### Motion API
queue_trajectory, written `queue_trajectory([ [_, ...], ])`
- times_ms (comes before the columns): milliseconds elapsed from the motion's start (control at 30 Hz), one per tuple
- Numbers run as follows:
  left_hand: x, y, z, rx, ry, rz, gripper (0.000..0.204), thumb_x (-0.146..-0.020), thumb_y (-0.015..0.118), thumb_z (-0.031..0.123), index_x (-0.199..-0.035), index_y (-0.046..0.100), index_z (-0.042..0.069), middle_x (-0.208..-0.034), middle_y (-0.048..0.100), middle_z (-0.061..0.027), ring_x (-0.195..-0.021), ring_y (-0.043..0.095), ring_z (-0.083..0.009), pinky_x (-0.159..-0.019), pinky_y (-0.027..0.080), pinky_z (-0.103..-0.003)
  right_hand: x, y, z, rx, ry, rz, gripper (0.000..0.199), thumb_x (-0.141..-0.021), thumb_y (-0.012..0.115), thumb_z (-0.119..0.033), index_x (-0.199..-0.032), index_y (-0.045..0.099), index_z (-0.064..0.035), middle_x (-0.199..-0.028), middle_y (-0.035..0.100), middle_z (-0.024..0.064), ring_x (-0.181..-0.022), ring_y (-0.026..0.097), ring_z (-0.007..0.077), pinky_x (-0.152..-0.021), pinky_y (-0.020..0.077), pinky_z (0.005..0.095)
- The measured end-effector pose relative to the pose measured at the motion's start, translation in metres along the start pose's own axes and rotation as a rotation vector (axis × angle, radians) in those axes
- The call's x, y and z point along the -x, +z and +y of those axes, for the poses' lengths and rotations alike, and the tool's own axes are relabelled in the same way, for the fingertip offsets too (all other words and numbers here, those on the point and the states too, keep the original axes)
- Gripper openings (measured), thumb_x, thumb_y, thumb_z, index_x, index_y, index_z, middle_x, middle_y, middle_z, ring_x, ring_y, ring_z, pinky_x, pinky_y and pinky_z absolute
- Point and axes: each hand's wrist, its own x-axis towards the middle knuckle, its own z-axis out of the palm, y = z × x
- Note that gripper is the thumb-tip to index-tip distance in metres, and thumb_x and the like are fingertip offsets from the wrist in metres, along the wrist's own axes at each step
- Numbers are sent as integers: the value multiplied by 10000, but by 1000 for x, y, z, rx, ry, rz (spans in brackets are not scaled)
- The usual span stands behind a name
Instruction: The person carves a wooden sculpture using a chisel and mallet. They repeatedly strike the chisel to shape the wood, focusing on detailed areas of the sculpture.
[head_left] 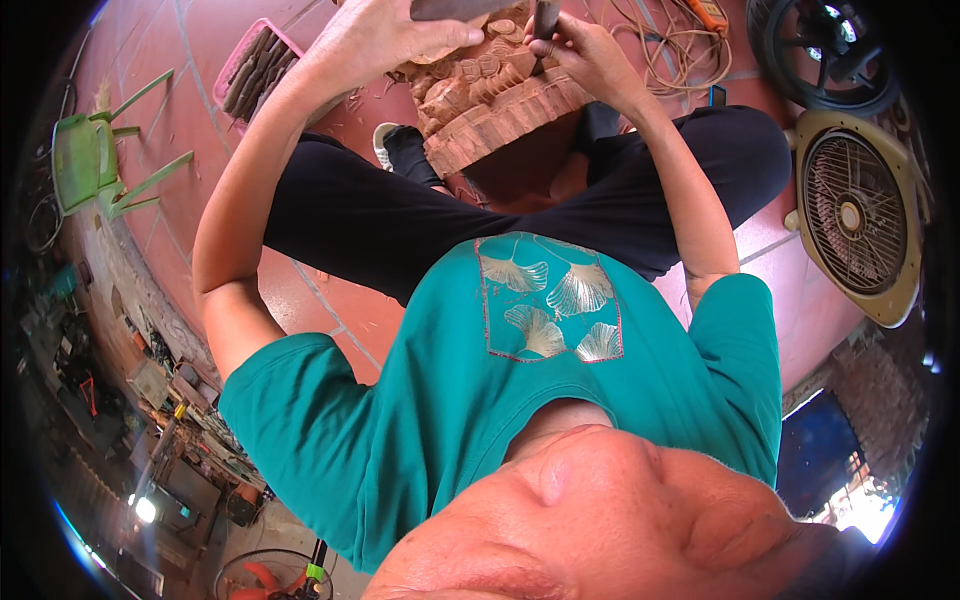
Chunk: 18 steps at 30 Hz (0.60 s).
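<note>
A reddish-brown wooden carving (490, 105), thick and full of raised relief, sits before me at the top of the view. My right hand (590, 60) is closed around a dark, upright chisel (545, 20), whose lower tip meets the carving's surface. My left hand (375, 35) is above the carving's left side, its thumb pointing right. It grips a dark, flat-sided wooden block (455, 8), partly cut off by the upper edge; its full shape is hidden.
Left of the carving, a pink basket (262, 70) holds several dark tools. Farther left stands a green chair (90, 165). Beyond my right arm are a coiled cable (660, 50), a black wheel (825, 50) and a box fan (858, 215). Wood chips dot the red tiles.
</note>
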Motion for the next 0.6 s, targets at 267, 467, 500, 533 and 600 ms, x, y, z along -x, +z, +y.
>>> queue_trajectory([
  [267, 2, -7, 25, 219, 83, 171, 669, -829, 835, 239, -1351, 559, -76, -1213, 688, -192, -1153, 636, -253, -1008, 484, -391, 2, -18, -38, -62, 281, 18, 250, -955, 695, -100, -1188, 638, -30, -903, 703, 111, -813, 643, 170, -772, 529, 345],
  [467, -9, 8, 4, -187, 43, -76, 593, -830, 844, 274, -1252, 598, -61, -1103, 667, -258, -1088, 656, -270, -939, 499, -393, 0, -9, -28, -89, 169, 3, 270, -960, 702, -174, -1187, 644, -41, -910, 716, 124, -830, 663, 214, -766, 526, 360],
  [500, -11, 7, 5, -161, 43, -73, 588, -830, 844, 285, -1244, 601, -56, -1091, 662, -262, -1077, 656, -269, -934, 499, -392, 1, 0, -6, -66, 76, 40, 290, -963, 710, -243, -1173, 655, -51, -907, 725, 142, -834, 692, 271, -749, 527, 385],
  [533, -10, 4, 5, -137, 34, -69, 583, -831, 843, 295, -1235, 605, -51, -1078, 657, -267, -1066, 657, -268, -929, 498, -392, -1, 4, -2, -48, -20, 70, 320, -966, 718, -312, -1159, 666, -61, -905, 733, 160, -839, 722, 328, -733, 528, 410],
  [600, -8, -1, 16, 28, -46, -70, 582, -833, 838, 319, -1229, 611, -42, -1024, 671, -249, -1004, 669, -263, -899, 508, -398, -1, 4, 5, 28, 36, 38, 324, -963, 722, -312, -1179, 675, -76, -936, 746, 151, -864, 728, 324, -759, 539, 398],
])
